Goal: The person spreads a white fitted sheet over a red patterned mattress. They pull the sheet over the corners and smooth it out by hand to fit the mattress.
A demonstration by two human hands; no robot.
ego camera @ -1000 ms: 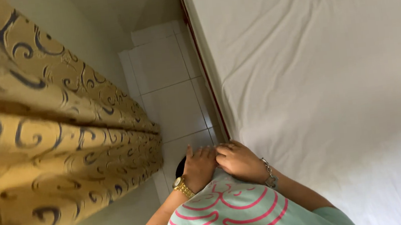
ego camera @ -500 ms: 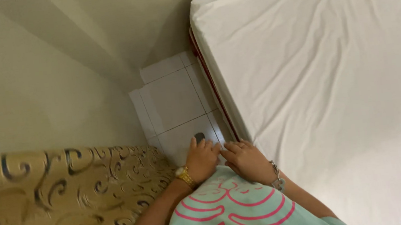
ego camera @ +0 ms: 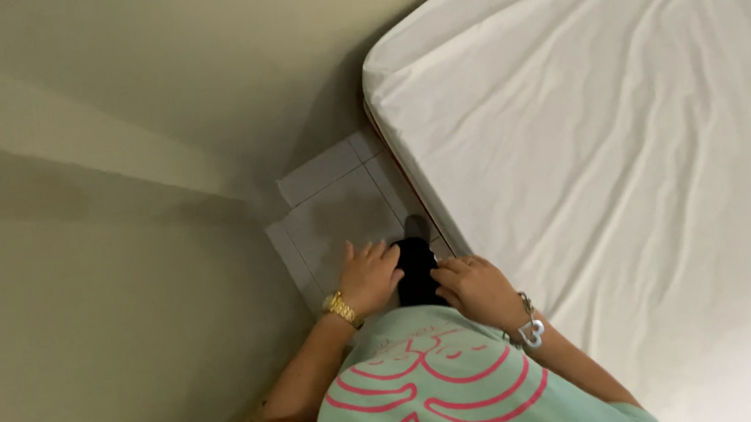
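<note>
Holding a dark object [ego camera: 417, 267], both hands [ego camera: 371, 276] [ego camera: 476, 290], beside mattress edge [ego camera: 409, 174], tiled floor [ego camera: 337, 206]

One bed [ego camera: 632, 144] (white sheet), two hands, one dark object [ego camera: 417, 267].

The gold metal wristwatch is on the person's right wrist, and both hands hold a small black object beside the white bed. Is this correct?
Not quite. The head view shows the gold metal wristwatch on the left wrist; the right carries a silver bracelet. Both the left hand and right hand do hold the small black object beside the white bed.

Creased white cloth bedsheet [ego camera: 634, 163], glossy floor tiles [ego camera: 338, 215]
</note>
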